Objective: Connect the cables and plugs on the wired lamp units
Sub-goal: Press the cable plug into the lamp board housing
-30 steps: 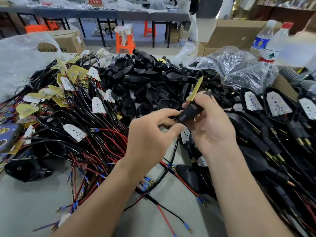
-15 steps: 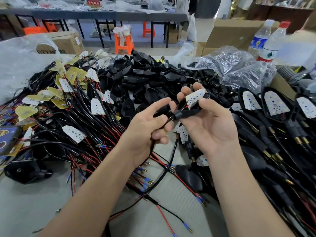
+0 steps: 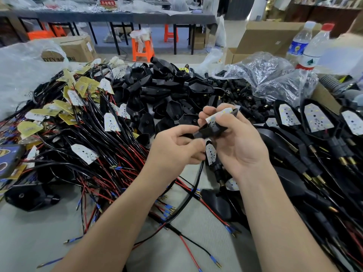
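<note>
left hand (image 3: 176, 148), right hand (image 3: 235, 142) (palm up), pinching lamp unit (image 3: 213, 128)

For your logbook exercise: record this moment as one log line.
left hand: holds black housing | right hand: seats LED board | cable: hanging

My right hand (image 3: 238, 143) covers most of the black lamp housing (image 3: 211, 128) I'm holding, so where the LED board (image 3: 218, 116) sits in it is anyone's guess. My left hand (image 3: 176, 152) hides where the black cable (image 3: 193, 191) goes into the housing's stem, can't tell if it's seated. The dark blue thing (image 3: 7, 160) at the left edge is cut off, no idea what it is. The red sign (image 3: 107, 2) on the far table is too small to read.
</note>
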Tool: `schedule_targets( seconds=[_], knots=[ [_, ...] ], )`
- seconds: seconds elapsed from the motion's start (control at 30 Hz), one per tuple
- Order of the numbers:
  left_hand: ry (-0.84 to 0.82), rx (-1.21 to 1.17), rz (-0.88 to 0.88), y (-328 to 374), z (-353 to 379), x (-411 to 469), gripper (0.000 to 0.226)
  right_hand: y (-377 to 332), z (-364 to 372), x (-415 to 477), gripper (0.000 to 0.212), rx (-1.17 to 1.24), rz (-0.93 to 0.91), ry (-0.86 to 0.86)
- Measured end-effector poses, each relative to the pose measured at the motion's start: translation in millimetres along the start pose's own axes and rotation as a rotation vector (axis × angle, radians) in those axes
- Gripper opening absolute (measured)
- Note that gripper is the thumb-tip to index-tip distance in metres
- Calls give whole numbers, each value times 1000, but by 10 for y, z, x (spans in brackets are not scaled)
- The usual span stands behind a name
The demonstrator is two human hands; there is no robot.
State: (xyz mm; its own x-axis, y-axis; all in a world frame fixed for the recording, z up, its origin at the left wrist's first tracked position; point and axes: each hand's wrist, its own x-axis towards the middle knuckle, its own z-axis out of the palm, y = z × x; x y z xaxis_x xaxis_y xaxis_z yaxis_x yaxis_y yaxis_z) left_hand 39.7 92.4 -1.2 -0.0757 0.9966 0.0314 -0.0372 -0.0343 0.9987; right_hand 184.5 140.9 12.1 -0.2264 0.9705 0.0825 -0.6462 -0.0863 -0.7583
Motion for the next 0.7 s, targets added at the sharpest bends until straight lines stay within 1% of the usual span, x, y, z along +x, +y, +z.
schedule_targets(
  seconds=[0.03, 0.1, 0.17, 0.23, 0.27, 0.33, 0.37, 0.43, 0.47, 0.53, 0.6, 0.7],
  knots=[
    [-12, -3, 1, -16, 17, -7, 25, -3, 1, -8, 19, 6, 6, 5],
    [-9, 7, 19, -56, 21, -15, 29, -8, 14, -23, 18, -17, 10, 71],
    [68, 93, 87, -82, 0, -17, 29, -21, 22, -28, 18, -168, -23, 167],
    [210, 254, 225, -96, -35, -28, 30, -36, 34, -29, 20, -323, -79, 217],
    [283, 379, 318, -101, -53, -41, 32, -43, 44, -30, 20, -359, -99, 225],
    [403, 676, 469, -94, -73, -88, 36, -51, 63, -41, 24, -370, -118, 227],
    [451, 773, 523, -89, -69, -110, 34, -49, 70, -44, 27, -353, -117, 230],
    [516, 841, 593, -92, -37, -137, 32, -29, 88, -46, 28, -297, -108, 261],
    [533, 860, 609, -97, -20, -143, 32, -19, 92, -46, 27, -278, -129, 288],
    [541, 904, 606, -85, 13, -157, 31, -3, 111, -54, 27, -308, -238, 325],
    [531, 942, 575, -60, 38, -168, 29, 3, 138, -70, 26, -384, -349, 296],
    [497, 972, 577, -29, 34, -170, 26, 11, 137, -72, 23, -457, -415, 232]
  ],
)
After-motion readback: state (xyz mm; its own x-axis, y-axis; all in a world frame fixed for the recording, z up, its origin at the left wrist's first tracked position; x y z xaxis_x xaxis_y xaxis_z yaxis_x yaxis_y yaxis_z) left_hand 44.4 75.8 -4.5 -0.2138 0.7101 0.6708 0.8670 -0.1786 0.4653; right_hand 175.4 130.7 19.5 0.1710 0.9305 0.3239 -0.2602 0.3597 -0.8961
